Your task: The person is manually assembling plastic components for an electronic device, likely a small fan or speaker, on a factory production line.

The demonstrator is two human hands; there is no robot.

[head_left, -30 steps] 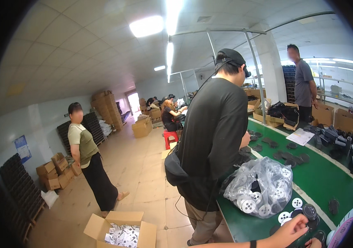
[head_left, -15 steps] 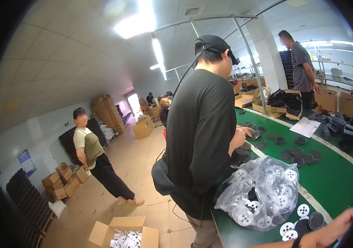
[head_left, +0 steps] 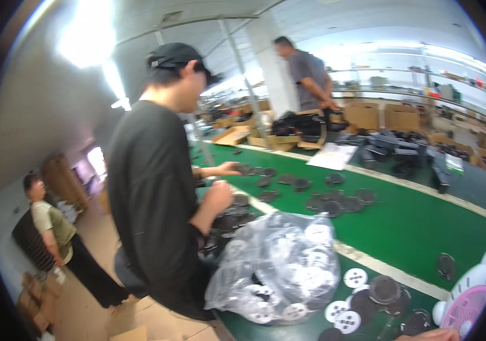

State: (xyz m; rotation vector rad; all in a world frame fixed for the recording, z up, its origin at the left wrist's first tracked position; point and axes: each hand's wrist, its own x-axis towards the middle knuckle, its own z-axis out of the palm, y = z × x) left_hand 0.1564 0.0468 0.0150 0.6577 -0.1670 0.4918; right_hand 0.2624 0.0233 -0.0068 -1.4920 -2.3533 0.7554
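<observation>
At the lower right edge, a small part of my left hand (head_left: pixel 432 335) shows, cut off by the frame. Its fingers are mostly hidden, so what it holds, if anything, cannot be made out. My right hand is out of view. Close by stands a small white and pink fan (head_left: pixel 469 307). On the green table to the left of my hand lie white discs with dark holes (head_left: pixel 347 322) and black round discs (head_left: pixel 384 290), partly overlapping. A clear plastic bag (head_left: pixel 277 256) full of similar white discs rests beside them.
A co-worker in black (head_left: pixel 155 199) stands at the table, hands over black discs. More black discs (head_left: pixel 334 203) are spread along the green tabletop (head_left: pixel 408 238). Cardboard boxes (head_left: pixel 362 116), a paper sheet (head_left: pixel 331 156) and black parts (head_left: pixel 393 146) lie beyond. Two other people stand farther off.
My view has swung to the right, so the table scene has shifted left and the fan has come in. My forearm has dropped mostly out of the frame.
</observation>
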